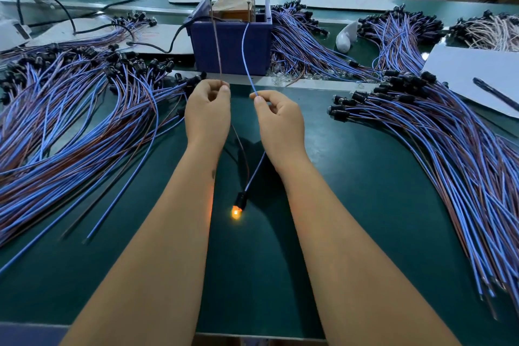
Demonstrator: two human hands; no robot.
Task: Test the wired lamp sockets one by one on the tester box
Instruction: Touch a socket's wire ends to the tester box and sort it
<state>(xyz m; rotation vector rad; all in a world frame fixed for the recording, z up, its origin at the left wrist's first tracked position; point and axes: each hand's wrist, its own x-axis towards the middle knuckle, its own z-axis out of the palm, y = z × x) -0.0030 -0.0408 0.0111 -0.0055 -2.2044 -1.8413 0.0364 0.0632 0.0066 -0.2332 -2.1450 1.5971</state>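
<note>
left hand (207, 109) pinches brown lead (216, 45), right hand (278, 118) pinches blue lead (247, 59) — both run up to tester box (230, 48). socket (241, 201) below wrists, bulb lit — this one passes; piles either side look left to test.

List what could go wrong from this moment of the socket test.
1. The left hand and right hand pinch the brown wire and blue wire while the bulb glows, so the leads are probably live; a finger sliding to a bare end might get a shock.
2. The socket dangles between the forearms; a tug could break contact at the tester box and give a false fail.
</note>
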